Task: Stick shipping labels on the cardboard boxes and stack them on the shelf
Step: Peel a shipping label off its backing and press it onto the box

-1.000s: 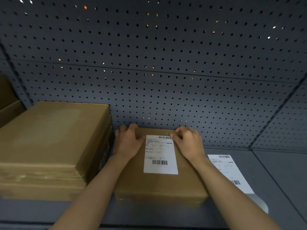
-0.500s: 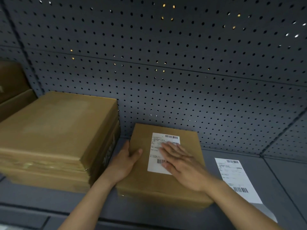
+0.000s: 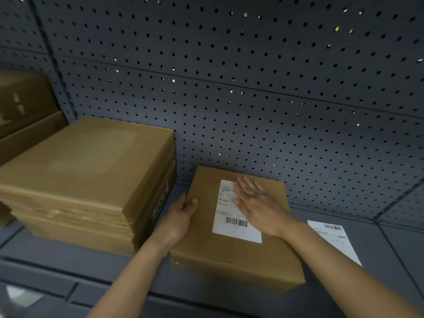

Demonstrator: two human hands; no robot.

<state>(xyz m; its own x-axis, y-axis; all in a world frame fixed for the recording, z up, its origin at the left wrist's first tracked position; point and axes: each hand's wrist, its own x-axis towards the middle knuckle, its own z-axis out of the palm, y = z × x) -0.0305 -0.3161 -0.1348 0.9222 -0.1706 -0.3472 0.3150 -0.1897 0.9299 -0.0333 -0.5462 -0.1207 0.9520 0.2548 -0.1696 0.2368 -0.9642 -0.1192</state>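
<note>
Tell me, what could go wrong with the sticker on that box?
1. The right hand lies flat on only the top of the label, so the bottom might stay loose or wrinkle.
2. The spare label lies on the shelf beside the right forearm, which might brush it off.
3. If the left hand lets go of the box, rubbing might slide it.

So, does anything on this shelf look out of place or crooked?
A loose shipping label lies on the shelf right of the small box, on no box. The box's own label, under the right hand, sits roughly square.
</note>
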